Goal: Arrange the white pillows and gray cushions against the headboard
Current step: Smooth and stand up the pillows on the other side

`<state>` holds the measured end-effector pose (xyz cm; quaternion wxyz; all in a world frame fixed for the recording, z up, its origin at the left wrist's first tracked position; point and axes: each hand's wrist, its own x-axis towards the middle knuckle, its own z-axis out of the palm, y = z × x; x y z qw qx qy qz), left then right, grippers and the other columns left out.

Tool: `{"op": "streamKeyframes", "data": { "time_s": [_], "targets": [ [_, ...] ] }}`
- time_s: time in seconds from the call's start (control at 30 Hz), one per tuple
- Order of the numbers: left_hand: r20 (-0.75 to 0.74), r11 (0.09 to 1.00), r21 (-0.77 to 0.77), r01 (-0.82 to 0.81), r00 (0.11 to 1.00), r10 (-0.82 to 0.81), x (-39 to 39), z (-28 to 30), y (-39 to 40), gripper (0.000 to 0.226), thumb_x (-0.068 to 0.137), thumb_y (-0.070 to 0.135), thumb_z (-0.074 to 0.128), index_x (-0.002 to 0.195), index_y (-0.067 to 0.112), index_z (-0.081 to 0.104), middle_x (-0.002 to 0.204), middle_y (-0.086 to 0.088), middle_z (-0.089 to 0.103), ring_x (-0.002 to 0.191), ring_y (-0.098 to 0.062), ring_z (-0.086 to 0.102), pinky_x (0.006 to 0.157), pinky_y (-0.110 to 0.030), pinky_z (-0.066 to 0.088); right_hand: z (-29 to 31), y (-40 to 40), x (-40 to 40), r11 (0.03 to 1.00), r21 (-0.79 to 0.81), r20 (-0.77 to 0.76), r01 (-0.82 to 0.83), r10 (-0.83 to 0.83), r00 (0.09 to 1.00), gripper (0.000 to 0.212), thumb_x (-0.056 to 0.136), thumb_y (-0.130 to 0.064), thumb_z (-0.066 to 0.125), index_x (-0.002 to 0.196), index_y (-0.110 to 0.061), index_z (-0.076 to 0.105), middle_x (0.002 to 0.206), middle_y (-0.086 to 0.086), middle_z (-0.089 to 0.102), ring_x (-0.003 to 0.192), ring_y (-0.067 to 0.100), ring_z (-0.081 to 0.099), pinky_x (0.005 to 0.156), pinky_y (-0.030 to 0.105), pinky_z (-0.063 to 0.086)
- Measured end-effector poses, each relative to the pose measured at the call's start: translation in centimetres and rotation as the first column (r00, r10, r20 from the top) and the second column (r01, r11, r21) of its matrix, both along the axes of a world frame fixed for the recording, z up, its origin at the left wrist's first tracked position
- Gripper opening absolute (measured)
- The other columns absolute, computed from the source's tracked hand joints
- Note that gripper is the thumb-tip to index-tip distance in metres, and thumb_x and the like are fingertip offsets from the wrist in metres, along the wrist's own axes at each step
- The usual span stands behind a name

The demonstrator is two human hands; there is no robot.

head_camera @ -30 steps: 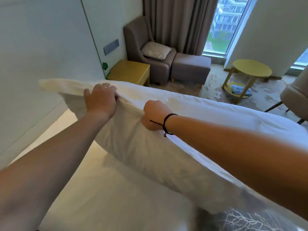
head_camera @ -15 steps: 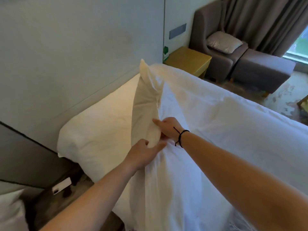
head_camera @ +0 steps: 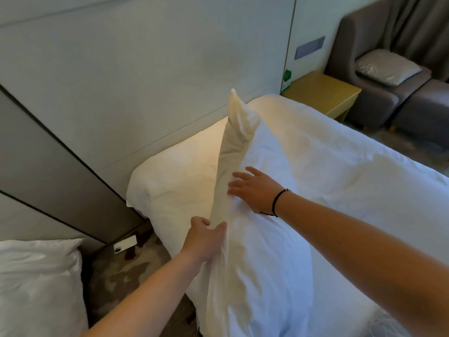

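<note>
- The soft white fabric pillow [head_camera: 243,239] was held on edge on the bed, its long axis running toward the pale padded headboard [head_camera: 145,81]; the headboard lay beyond it.
- The left hand [head_camera: 206,235] was clamped on the near edge; the right hand [head_camera: 252,188], nearer the headboard, was laid flat, fingers spread.

Grey armchair [head_camera: 359,76], yellow nightstand [head_camera: 323,90]

One head-worn view looks forward and down over the bed [head_camera: 340,171] toward the headboard [head_camera: 145,76], close above both outstretched forearms.
</note>
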<state>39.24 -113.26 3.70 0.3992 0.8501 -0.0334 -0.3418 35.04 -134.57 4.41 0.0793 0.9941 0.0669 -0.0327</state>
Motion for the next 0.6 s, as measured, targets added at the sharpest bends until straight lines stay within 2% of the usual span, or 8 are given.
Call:
{"op": "streamKeyframes", "data": {
  "time_s": [0.1,0.17,0.23,0.3,0.37,0.43,0.5,0.6],
  "targets": [
    [0.057,0.959,0.163,0.230,0.969,-0.242,-1.7,0.5,0.3,0.094,0.061,0.079,0.059,0.134,0.032,0.024,0.109,0.006,0.061,0.090,-0.013,0.063,0.065,-0.030,0.047,0.2,1.0,1.5,0.999,-0.044,-0.061,-0.010,0.007,0.998,0.046,0.091,-0.014,0.054,0.135,-0.026,0.048,0.142,-0.003,0.051,0.144,0.022,0.028,0.119,0.047,0.012],
    [0.088,0.851,0.378,0.365,0.901,-0.425,-2.7,0.3,0.7,0.109,0.051,0.090,0.052,0.133,0.020,0.036,0.116,0.004,0.058,0.098,-0.017,0.060,0.072,-0.032,0.046,0.4,1.8,2.4,0.996,-0.085,-0.109,-0.007,-0.003,0.994,0.037,0.092,-0.015,0.052,0.128,-0.025,0.054,0.128,-0.002,0.061,0.134,0.023,0.041,0.118,0.046,0.015],
    [0.094,0.796,0.443,0.412,0.862,-0.498,-3.0,0.0,1.1,0.089,0.058,0.087,0.052,0.109,0.015,0.054,0.099,0.005,0.062,0.088,-0.016,0.060,0.074,-0.034,0.050,0.7,2.6,3.2,0.987,-0.159,-0.145,-0.024,0.001,0.989,0.027,0.092,-0.011,0.049,0.112,-0.021,0.063,0.110,-0.002,0.067,0.116,0.023,0.055,0.116,0.045,0.020],
    [0.128,0.789,0.447,0.422,0.843,-0.523,-2.8,-0.4,1.4,0.054,0.072,0.071,0.056,0.087,0.019,0.057,0.083,0.003,0.061,0.079,-0.018,0.061,0.071,-0.034,0.050,0.9,3.3,3.8,0.980,-0.201,-0.197,-0.011,-0.029,0.980,0.022,0.089,-0.006,0.048,0.097,-0.018,0.065,0.099,-0.001,0.068,0.103,0.023,0.060,0.117,0.044,0.021],
    [0.190,0.797,0.459,0.393,0.833,-0.520,-2.6,-0.8,1.5,0.037,0.082,0.055,0.057,0.077,0.019,0.055,0.077,-0.002,0.060,0.078,-0.023,0.062,0.067,-0.034,0.047,0.8,3.7,4.2,0.978,-0.209,-0.239,0.007,-0.058,0.969,0.021,0.087,-0.004,0.048,0.088,-0.018,0.063,0.089,-0.002,0.066,0.096,0.022,0.062,0.118,0.044,0.019],
    [0.229,0.827,0.431,0.361,0.843,-0.488,-2.4,-1.5,1.6,0.032,0.086,0.048,0.054,0.073,0.019,0.053,0.077,-0.004,0.059,0.079,-0.025,0.062,0.067,-0.034,0.046,0.7,3.7,4.1,0.978,-0.205,-0.228,0.039,-0.086,0.970,0.019,0.086,-0.004,0.048,0.082,-0.019,0.060,0.081,-0.003,0.060,0.090,0.021,0.062,0.117,0.043,0.020],
    [0.236,0.857,0.366,0.362,0.855,-0.462,-1.5,-1.6,1.6,0.030,0.090,0.045,0.049,0.073,0.021,0.053,0.083,-0.002,0.061,0.081,-0.023,0.060,0.070,-0.034,0.046,0.6,3.1,3.6,0.978,-0.180,-0.185,0.101,-0.135,0.974,0.018,0.084,-0.006,0.049,0.078,-0.020,0.060,0.075,-0.005,0.058,0.082,0.020,0.061,0.109,0.039,0.029],
    [0.283,0.883,0.229,0.410,0.839,-0.464,1.7,-0.5,0.9,0.037,0.094,0.041,0.049,0.063,0.020,0.050,0.076,-0.002,0.060,0.075,-0.022,0.056,0.065,-0.032,0.042,0.9,1.6,2.8,0.959,-0.129,-0.118,0.254,-0.269,0.956,0.022,0.075,-0.003,0.045,0.064,-0.022,0.042,0.061,-0.006,0.047,0.062,0.020,0.051,0.079,0.031,0.038]
  ]
}}
